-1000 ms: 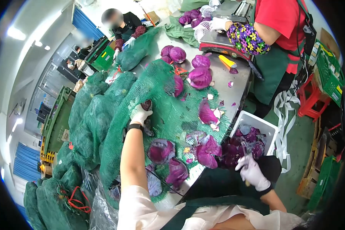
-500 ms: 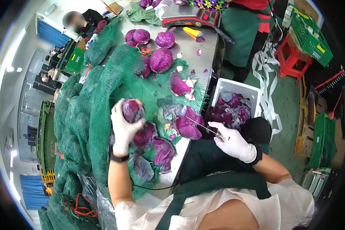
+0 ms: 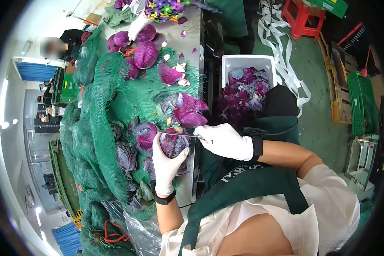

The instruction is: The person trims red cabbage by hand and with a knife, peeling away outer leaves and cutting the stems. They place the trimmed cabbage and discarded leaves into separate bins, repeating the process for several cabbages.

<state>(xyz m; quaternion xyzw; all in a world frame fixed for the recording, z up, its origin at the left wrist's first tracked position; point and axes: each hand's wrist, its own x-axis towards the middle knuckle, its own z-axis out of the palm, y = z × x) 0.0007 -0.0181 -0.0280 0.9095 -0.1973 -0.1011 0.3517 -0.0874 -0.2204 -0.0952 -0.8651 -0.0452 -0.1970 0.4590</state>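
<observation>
My left hand (image 3: 167,165), in a white glove, grips a red cabbage (image 3: 175,144) near the table's front edge. In my gloved right hand (image 3: 227,141) is the handle of a knife (image 3: 181,134), whose thin blade lies across the top of that cabbage. Another red cabbage (image 3: 145,135) sits just left of it, partly under dull outer leaves. Beyond the blade, loose purple leaves (image 3: 187,110) rest on the green mesh (image 3: 132,100). Darker cabbages (image 3: 126,156) lie to the left of my left hand.
A white bin (image 3: 248,61) of purple leaves stands right of the metal table (image 3: 191,45). Several cabbages (image 3: 146,54) lie farther back, where another person's gloved hand (image 3: 137,26) reaches in. Filled green mesh sacks (image 3: 87,158) line the left. A red stool (image 3: 304,19) stands at the upper right.
The view has shifted. My left hand has brought a cabbage nearer the table edge, and the knife has come from beside it onto its top. Another person's gloved hand now shows at the back cabbages.
</observation>
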